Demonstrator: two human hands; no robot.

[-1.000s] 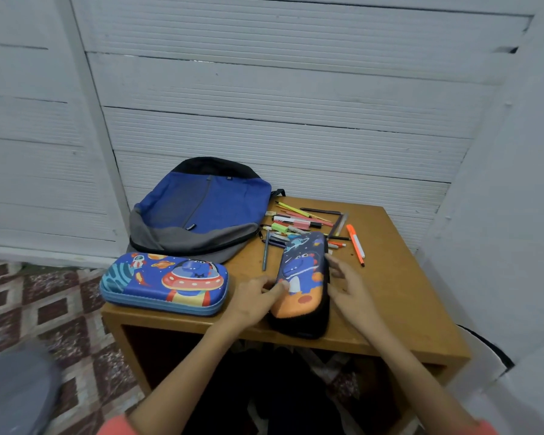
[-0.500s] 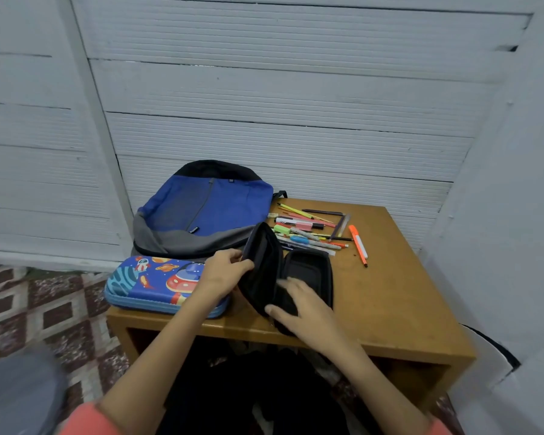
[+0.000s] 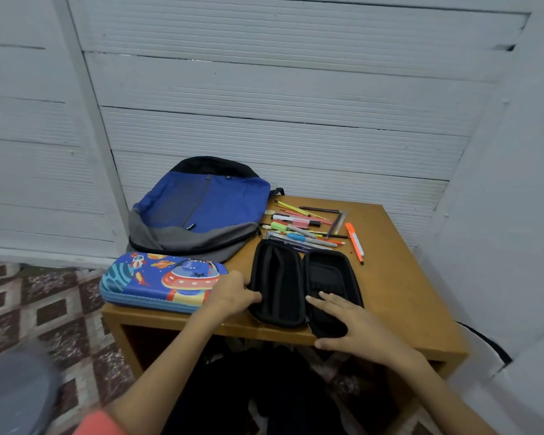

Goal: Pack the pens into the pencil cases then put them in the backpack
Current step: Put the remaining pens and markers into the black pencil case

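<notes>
Stage: opening looks finished and packing not yet begun, since neither half holds a pen.
Case: the black pencil case (image 3: 277,284) lies spread flat on the bench (image 3: 405,293) with both halves facing up. Its near end sits at the front edge, which puts the cavities straight under the person's reach.
Left: the left hand (image 3: 233,296) sits at the outer rim of the left half with fingers bent against it. Whether its grip is clamped round the rim or only pressing I cannot tell; either way it likely pins that half down.
Right: the right hand (image 3: 355,331) rests on the near end of the right half, fingers straight and spread. Its grip is apart and holds nothing, probably keeping the case from folding shut.
Pens: the pens (image 3: 302,227) lie in a loose heap just beyond the case's far end. An orange highlighter (image 3: 354,240) lies a little apart to the right.
Second case: the spaceship pencil case (image 3: 157,281) is closed, just beside the left hand, and overhangs the bench's left edge.
Backpack: the backpack (image 3: 201,208) lies flat at the far left by the wall. I cannot tell whether its zip is open.
Next: one hand should free itself and reach for the heap while the other steadies the case.
Risk: the case near the front edge could tip off if released carelessly.
</notes>
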